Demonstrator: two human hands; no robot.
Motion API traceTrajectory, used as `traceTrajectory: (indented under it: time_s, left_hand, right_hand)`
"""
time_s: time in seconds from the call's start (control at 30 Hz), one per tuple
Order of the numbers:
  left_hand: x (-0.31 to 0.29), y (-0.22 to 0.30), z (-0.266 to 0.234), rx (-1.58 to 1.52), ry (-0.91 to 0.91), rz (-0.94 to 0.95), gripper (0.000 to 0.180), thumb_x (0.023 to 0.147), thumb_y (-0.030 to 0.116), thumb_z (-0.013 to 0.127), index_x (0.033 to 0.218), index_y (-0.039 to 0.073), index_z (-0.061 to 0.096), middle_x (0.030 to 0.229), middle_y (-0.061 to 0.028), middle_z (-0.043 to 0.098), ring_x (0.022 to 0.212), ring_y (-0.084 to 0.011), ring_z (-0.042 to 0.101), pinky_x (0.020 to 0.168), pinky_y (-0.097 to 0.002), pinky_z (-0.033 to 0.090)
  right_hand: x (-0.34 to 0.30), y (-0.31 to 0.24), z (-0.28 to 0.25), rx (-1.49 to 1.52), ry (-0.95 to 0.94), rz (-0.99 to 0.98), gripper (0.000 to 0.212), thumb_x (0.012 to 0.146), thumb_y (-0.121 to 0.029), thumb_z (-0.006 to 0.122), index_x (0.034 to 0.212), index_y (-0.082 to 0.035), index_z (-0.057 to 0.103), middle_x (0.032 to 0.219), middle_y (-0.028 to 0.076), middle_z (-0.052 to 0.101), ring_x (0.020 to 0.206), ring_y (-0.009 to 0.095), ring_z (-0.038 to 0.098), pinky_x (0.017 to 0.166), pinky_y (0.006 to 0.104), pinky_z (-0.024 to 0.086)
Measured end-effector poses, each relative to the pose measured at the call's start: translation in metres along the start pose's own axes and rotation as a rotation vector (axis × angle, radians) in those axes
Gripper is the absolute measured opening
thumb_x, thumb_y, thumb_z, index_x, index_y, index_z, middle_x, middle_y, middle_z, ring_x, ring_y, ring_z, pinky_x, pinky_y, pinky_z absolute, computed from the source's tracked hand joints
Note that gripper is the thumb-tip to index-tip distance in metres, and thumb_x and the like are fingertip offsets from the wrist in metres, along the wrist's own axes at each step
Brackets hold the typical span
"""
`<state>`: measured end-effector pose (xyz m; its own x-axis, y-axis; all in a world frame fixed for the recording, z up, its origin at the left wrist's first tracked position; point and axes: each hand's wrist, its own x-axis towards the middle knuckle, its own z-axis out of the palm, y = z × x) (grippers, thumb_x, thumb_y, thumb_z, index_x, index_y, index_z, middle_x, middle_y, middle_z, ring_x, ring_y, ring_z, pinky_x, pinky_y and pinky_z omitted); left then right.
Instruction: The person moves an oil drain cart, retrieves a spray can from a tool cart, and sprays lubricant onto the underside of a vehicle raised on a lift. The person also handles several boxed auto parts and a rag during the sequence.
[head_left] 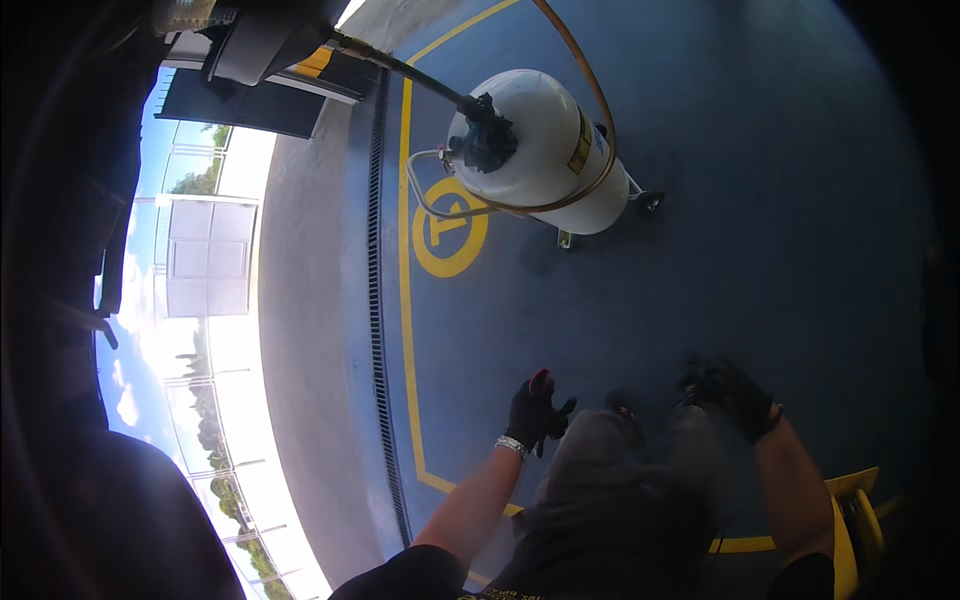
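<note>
My left hand, in a black glove with a silver watch band at the wrist, hangs low in front of my left leg. Its fingers look curled, and a small red and black piece shows at its top; I cannot make out what it is. On the other side, my right hand, also black-gloved, is beside my right knee, its fingers smeared by motion. Farther ahead, apart from both hands, stands a white wheeled tank with a dark upright pipe and a brown hose looped around it.
Yellow lines and a round yellow mark are painted on the blue floor. A drain grate runs along the left. A yellow metal frame stands near my right elbow. Dark vehicle parts overhang at upper left.
</note>
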<state>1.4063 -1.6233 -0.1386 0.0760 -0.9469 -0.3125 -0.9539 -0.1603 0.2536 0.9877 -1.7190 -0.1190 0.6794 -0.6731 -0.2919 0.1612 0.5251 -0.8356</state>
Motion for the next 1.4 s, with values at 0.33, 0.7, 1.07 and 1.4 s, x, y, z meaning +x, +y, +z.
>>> traceTrajectory:
  time_s: [0.33,0.7,1.07,1.4]
  left_hand:
    - [0.185,-0.072,-0.075,-2.025,0.156,-0.753,0.027,0.102,0.037,0.059,0.094,0.012,0.056,0.082,-0.0163,0.064,0.062,-0.037,0.066,0.049,-0.0524,0.052]
    - [0.442,-0.167,-0.191,-1.094,0.435,-0.576,0.035,0.098,0.04,0.066,0.096,0.006,0.069,0.074,-0.0072,0.066,0.064,-0.0268,0.069,0.055,-0.0392,0.052]
    - [0.439,-0.201,-0.177,-1.47,0.319,-0.231,0.029,0.097,0.027,0.072,0.096,-0.003,0.072,0.07,-0.0074,0.066,0.057,-0.0143,0.066,0.051,-0.0352,0.053]
    - [0.449,-0.257,-0.214,-1.608,-0.358,0.031,0.029,0.098,0.025,0.071,0.107,-0.002,0.065,0.076,-0.0065,0.062,0.058,-0.0248,0.071,0.048,-0.0376,0.059]
  right_hand:
    - [0.167,-0.12,-0.004,-0.909,-0.015,-0.495,0.035,0.109,-0.014,0.049,0.138,0.003,0.056,0.13,0.013,0.063,0.119,0.02,0.063,0.105,0.0361,0.051]
    - [0.383,-0.172,0.083,-0.116,0.288,-0.023,0.037,0.111,-0.022,0.047,0.136,0.004,0.057,0.127,0.015,0.064,0.11,0.023,0.067,0.101,0.0397,0.054]
    - [0.48,-0.155,0.155,-0.355,0.202,0.212,0.036,0.111,-0.023,0.049,0.132,0.004,0.059,0.126,0.016,0.065,0.111,0.025,0.067,0.101,0.0381,0.055]
    - [0.575,-0.051,0.349,-0.85,-0.175,0.119,0.036,0.109,-0.038,0.052,0.12,-0.006,0.064,0.105,0.015,0.067,0.093,0.028,0.064,0.083,0.0391,0.051]
